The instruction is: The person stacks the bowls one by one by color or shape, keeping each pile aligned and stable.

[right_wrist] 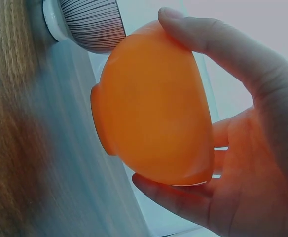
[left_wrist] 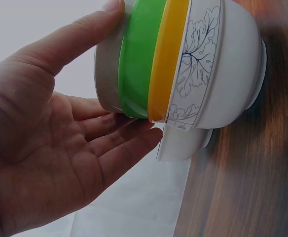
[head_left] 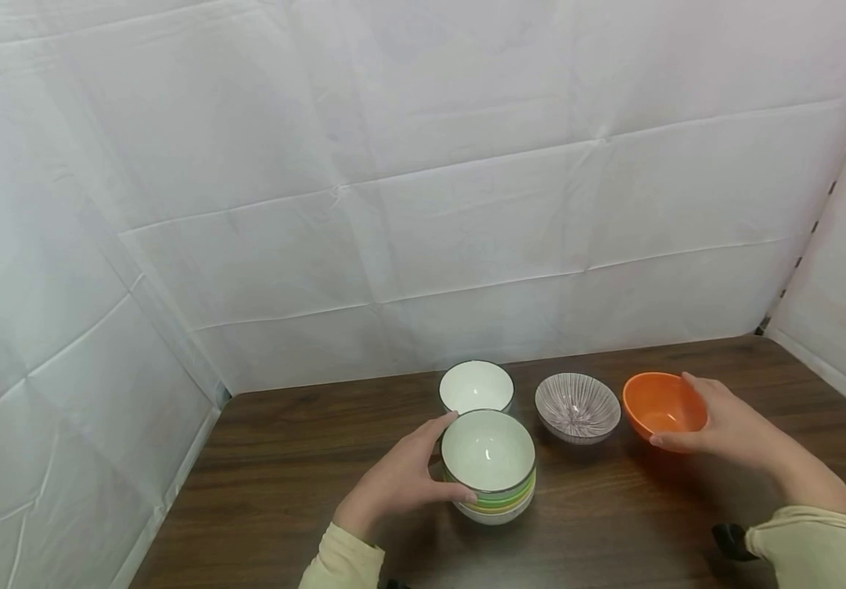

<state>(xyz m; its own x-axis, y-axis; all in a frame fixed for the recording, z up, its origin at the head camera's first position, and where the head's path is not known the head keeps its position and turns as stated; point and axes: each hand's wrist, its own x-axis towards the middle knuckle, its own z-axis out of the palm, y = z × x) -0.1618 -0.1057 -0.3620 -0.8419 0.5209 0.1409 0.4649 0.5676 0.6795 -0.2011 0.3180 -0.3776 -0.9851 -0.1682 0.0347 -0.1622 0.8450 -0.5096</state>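
My left hand [head_left: 408, 474] grips the side of a stack of bowls [head_left: 488, 450], its thumb on the near side and fingers round the far side. The top bowl is pale inside with a dark rim. Below it, in the left wrist view, come a green bowl [left_wrist: 141, 59], a yellow bowl [left_wrist: 167, 59] and a white bowl [left_wrist: 237, 69] with a leaf-pattern band. On the right, my right hand [head_left: 743, 433] holds an orange bowl [head_left: 660, 401] between thumb and fingers. That bowl's foot shows apart from the tabletop in the right wrist view.
Between the stack and the orange bowl sits a bowl with dark thin stripes [head_left: 578, 406]. Another white bowl [head_left: 476, 384] stands just behind the stack, partly hidden by it. White sheeting [head_left: 467, 204] walls the back and sides of the dark wooden table [head_left: 283, 458].
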